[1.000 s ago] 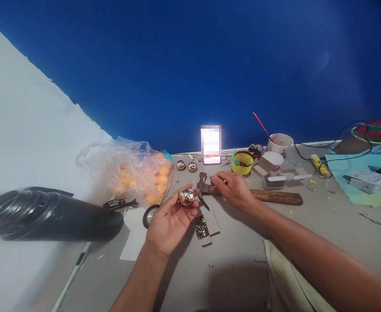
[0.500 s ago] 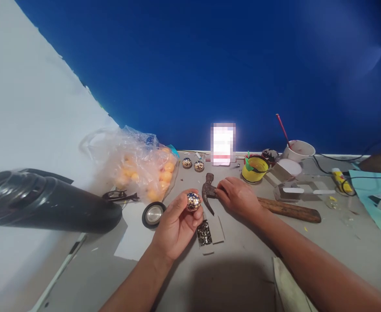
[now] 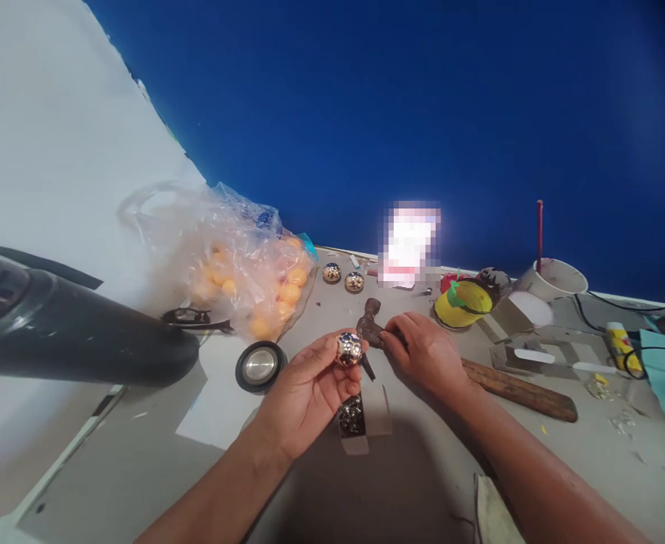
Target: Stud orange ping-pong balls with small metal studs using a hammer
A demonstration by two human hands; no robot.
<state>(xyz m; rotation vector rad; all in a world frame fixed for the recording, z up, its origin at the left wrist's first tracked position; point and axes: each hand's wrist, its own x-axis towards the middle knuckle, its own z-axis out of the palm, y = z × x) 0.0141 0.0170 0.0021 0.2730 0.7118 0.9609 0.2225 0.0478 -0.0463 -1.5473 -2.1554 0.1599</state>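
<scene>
My left hand (image 3: 310, 393) pinches a small shiny ball (image 3: 349, 349), studded gold and blue, between thumb and fingertips above the table. My right hand (image 3: 426, 351) lies closed over the neck of a rusty claw hammer (image 3: 371, 323), whose wooden handle (image 3: 517, 388) runs off to the right on the table. Just under the ball lies an open little box of shiny tacks (image 3: 352, 414). Two similar decorated balls (image 3: 343, 277) sit further back.
A plastic bag of orange balls (image 3: 242, 272) lies at the left, with a black cylinder (image 3: 72, 332), glasses (image 3: 193, 317) and a black round lid (image 3: 260, 366) near it. At the right stand a yellow pot (image 3: 464, 301), a white cup with a red stick (image 3: 551, 278), and a glue tube (image 3: 619, 344).
The view has swung so everything sits further right and closer. My left hand has brought the ball a little nearer the hammer head. My right hand stays on the hammer.
</scene>
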